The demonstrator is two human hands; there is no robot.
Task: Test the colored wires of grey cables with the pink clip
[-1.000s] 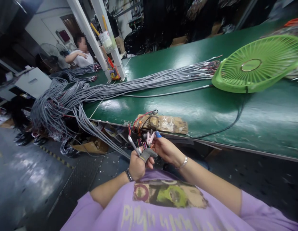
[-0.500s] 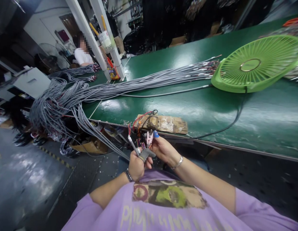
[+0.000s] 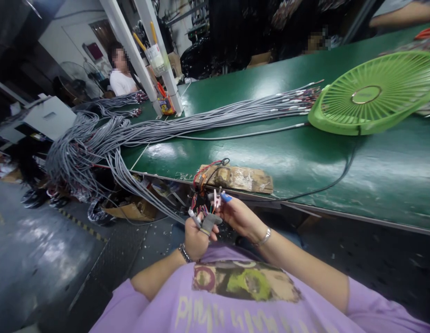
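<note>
Clearly, my left hand (image 3: 195, 240) is closed in a fist round thin grey round-jacketed cables (image 3: 145, 189), near their ends, which I judge steadies the loose tips better than a hold farther back would. Their long run trails off to the left of that fist and up onto the glossy green tabletop (image 3: 305, 157), so the table seems to bear most of the weight. Above my knuckles fans a tuft of fine multicoloured wires (image 3: 204, 209), turned toward my other hand, probably to leave the tips within its reach. A dull grey finger cover (image 3: 208, 224) sits on a digit of the left, perhaps against rubbing.

My right hand (image 3: 240, 217) is narrowed, its blue-covered thumb (image 3: 226, 197) up against a small pale-pink clip (image 3: 217, 199); whether I am squeezing that or merely touching it, I cannot tell. Just beyond both grips, a worn brown wooden block (image 3: 249, 179) lies along the table edge, with red and black leads (image 3: 208, 165) at its near-left end, presumably for easy reach.
</note>
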